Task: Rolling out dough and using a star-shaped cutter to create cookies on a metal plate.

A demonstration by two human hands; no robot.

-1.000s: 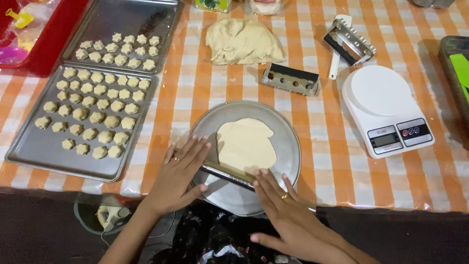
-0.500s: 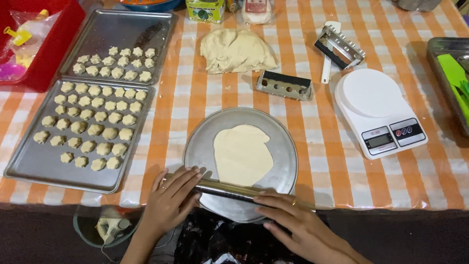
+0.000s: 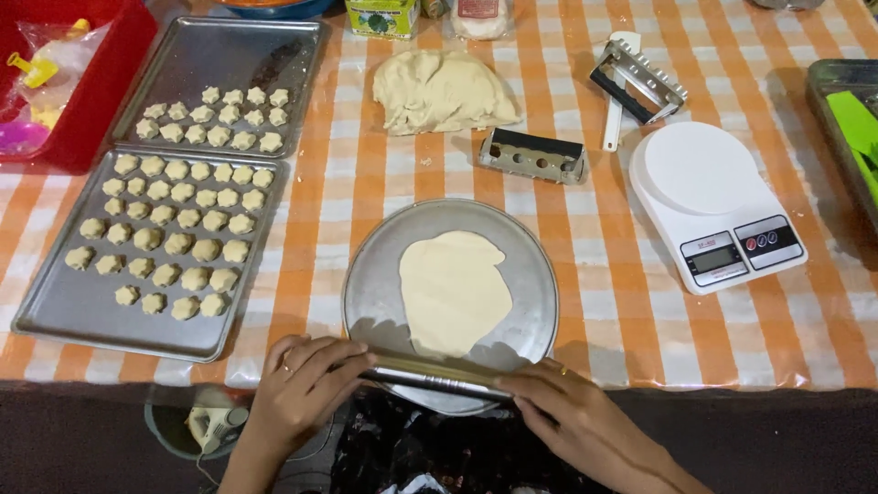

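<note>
A flattened sheet of pale dough [image 3: 455, 291] lies on a round metal plate [image 3: 375, 284] near the table's front edge. Across the plate's near rim rests a thin metal rolling rod [image 3: 434, 376]. My left hand [image 3: 297, 389] presses on the rod's left end with fingers laid flat. My right hand [image 3: 572, 416] presses on its right end, a ring on one finger. The rod sits just at the dough's near edge.
Two metal baking trays [image 3: 55, 306] at the left hold several small dough pieces [image 3: 169, 242]. A big dough lump [image 3: 444, 90], a metal cutter [image 3: 533, 154], a roller cutter [image 3: 636, 82], a white kitchen scale [image 3: 713, 203] and a red bin [image 3: 87, 82] stand behind and beside.
Both hands have drawn the rod back toward me, from over the dough's near part to the plate's near rim. The dough looks a little longer.
</note>
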